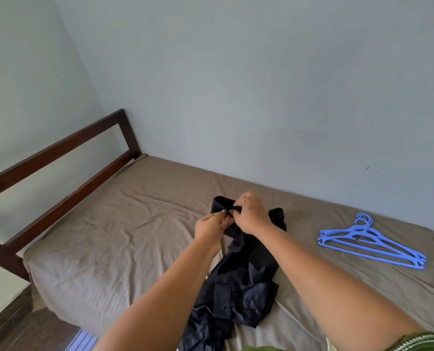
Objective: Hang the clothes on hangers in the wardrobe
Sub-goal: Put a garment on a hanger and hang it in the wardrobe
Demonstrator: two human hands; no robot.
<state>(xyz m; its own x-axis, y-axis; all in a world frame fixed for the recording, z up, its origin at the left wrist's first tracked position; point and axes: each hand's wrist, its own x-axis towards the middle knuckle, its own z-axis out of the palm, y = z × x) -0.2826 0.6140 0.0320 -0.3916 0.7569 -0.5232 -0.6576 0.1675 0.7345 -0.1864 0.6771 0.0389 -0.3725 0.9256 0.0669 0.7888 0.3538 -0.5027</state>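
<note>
Dark garment (238,279), black or navy and shirt-like, is held at its far end by both hands above the bed (104,236). Left hand (211,228): fingers curled, fabric pinched between thumb and fingertips at the collar end. Right hand (251,214): grip closed over the same bunched edge, knuckles up, fingers wrapped round the cloth and touching the left fingertips. A rolled or folded band of the garment is seen just beyond the two hands; which part of the garment it is cannot be told for certain.

From the hands the cloth trails back toward the camera, crumpled, lying on the bed sheet between the two forearms. A cuff with small buttons (222,301) is visible on the near portion, lying flat. The nearest folds run off toward the bottom edge of the view.

Blue plastic hangers (370,241), several stacked together, are laid flat on the bed to the right of the garment, well apart from it, hooks pointing toward the wall (261,84).

The bed is covered by a grey-brown sheet, wrinkled. A dark wooden bed frame (59,158) is seen at left, set against the pale blue-grey wall. A green sleeve edge (418,342) is seen at lower right.
</note>
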